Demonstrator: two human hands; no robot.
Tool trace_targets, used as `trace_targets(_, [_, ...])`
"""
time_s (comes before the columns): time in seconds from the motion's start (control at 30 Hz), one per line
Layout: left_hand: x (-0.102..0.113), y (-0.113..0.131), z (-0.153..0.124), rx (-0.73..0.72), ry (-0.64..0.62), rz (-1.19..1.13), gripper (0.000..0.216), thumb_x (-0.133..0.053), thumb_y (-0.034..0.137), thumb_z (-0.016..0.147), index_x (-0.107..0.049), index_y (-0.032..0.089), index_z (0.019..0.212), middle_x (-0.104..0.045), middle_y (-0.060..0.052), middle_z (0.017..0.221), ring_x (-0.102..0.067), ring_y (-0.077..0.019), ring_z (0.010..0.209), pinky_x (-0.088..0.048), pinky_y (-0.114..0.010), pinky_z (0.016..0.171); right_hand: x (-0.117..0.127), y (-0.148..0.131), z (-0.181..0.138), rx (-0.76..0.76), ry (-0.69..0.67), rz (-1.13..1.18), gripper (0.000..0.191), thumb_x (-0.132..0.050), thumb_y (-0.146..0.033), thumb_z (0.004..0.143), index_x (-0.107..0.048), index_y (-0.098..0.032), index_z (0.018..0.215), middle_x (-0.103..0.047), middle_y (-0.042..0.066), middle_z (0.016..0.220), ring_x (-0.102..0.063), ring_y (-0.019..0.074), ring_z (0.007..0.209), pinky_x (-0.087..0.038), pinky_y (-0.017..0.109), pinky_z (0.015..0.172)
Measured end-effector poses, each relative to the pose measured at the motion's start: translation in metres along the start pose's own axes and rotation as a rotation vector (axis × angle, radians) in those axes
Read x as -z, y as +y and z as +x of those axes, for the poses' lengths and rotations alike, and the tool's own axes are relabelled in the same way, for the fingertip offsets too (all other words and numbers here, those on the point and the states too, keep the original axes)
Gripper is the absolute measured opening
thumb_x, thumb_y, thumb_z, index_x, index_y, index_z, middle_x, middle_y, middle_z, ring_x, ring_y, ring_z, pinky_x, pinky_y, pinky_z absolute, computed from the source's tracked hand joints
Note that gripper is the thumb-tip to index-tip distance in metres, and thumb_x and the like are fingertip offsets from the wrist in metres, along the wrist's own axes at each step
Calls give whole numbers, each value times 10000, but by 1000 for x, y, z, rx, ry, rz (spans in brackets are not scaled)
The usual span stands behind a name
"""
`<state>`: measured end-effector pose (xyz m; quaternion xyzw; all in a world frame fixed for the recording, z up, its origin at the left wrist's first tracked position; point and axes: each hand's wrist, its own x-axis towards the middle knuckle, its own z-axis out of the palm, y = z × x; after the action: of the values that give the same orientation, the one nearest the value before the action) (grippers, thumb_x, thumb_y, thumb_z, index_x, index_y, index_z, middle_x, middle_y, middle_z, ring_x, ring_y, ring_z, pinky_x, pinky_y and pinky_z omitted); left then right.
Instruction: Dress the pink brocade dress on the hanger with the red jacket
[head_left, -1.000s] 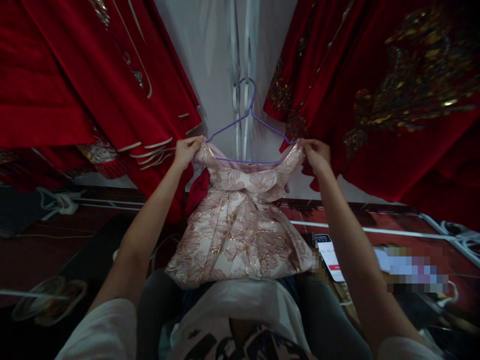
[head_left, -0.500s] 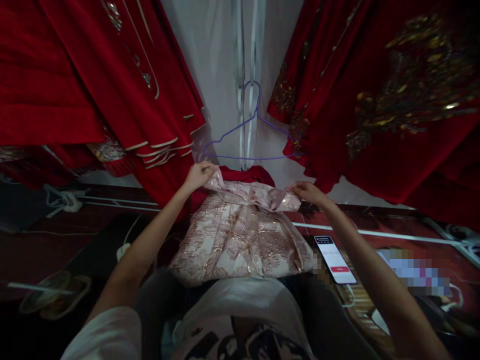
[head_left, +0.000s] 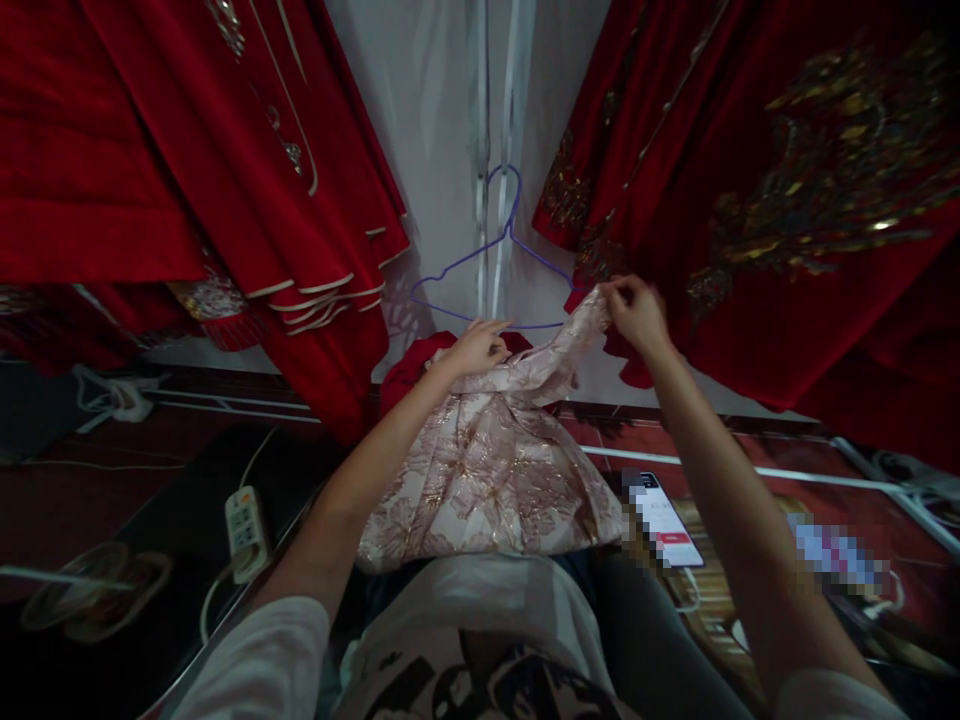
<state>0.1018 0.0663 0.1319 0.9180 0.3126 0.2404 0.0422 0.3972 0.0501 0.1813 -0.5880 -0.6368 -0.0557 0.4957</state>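
A pink brocade dress (head_left: 487, 470) with a gold floral pattern lies over my lap. My right hand (head_left: 636, 312) pinches its right shoulder and lifts it up by the right end of a purple wire hanger (head_left: 491, 250) that hangs in front of a white wall. Lower down, my left hand (head_left: 480, 348) is closed on the dress's neckline, just below the hanger's bottom bar. A red cloth (head_left: 409, 368) shows behind the dress.
Red embroidered garments (head_left: 187, 170) hang on the left, and more red garments (head_left: 787, 190) on the right. A lit phone (head_left: 664, 520) lies to the right of my lap. A white power strip (head_left: 244, 520) lies at left, with sandals (head_left: 90, 595) near it.
The dress came off the hanger and dropped to my lap. Since then my right hand has raised its shoulder back up to the hanger, and my left hand has moved right to the neckline.
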Motion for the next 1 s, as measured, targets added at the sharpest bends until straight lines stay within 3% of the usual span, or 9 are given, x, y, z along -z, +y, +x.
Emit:
trace_targets(0.17, [-2, 8, -10, 79, 77, -123, 200, -545, 304, 857, -723, 220, 822, -574, -71, 1339, -512, -215, 1251, -225, -512, 1134, 16, 39, -13, -116, 29, -45, 128, -587, -300, 819, -666, -201, 835, -681, 111, 1088, -589, 285, 1117, -373, 494, 1029])
trace_targets(0.27, [-1, 9, -10, 90, 99, -157, 200, -552, 316, 859, -723, 221, 819, -601, -68, 1305, -527, -216, 1238, -234, -516, 1128, 27, 50, -20, -76, -21, -90, 110, -595, -268, 820, -669, -188, 811, -664, 141, 1151, -506, 297, 1249, -273, 488, 1110])
trace_targets(0.4, [3, 9, -10, 80, 91, -170, 204, -550, 296, 861, -725, 207, 803, -640, -81, 1245, -532, -222, 1239, -267, -504, 1114, 35, 58, -22, -25, -57, -149, 99, -588, -247, 830, -660, -187, 797, -649, 167, 1187, -485, 285, 1277, -161, 441, 1157])
trace_targets(0.63, [3, 10, -13, 86, 110, -191, 193, -546, 280, 865, -720, 214, 813, -637, -79, 1248, -540, -207, 1229, -261, -506, 1117, 39, 57, -25, 46, -73, -177, 94, -595, -214, 825, -657, -174, 767, -641, 189, 1201, -472, 298, 1293, -179, 462, 1147])
trace_targets(0.77, [2, 8, -11, 81, 110, -187, 180, -561, 260, 849, -725, 212, 796, -659, -79, 1210, -544, -222, 1225, -268, -508, 1112, 41, 55, -26, -35, -24, -112, 74, -621, -233, 816, -672, -192, 782, -678, 146, 1148, -529, 290, 1240, -308, 451, 1089])
trace_targets(0.9, [3, 10, -8, 59, 126, -193, 176, -571, 243, 831, -736, 205, 782, -684, -81, 1161, -590, -221, 1161, -388, -441, 1034, 41, 43, -20, -70, 30, -2, 144, -605, -309, 832, -690, -194, 840, -693, 142, 1103, -636, 271, 1037, -456, 376, 919])
trace_targets(1.0, [5, 13, -5, 51, 119, -234, 183, -571, 228, 821, -747, 194, 782, -696, -86, 1134, -623, -211, 1108, -467, -373, 935, 31, 19, -11, -33, 73, 10, 227, -561, -367, 859, -690, -184, 899, -711, 117, 972, -649, 237, 859, -478, 370, 839])
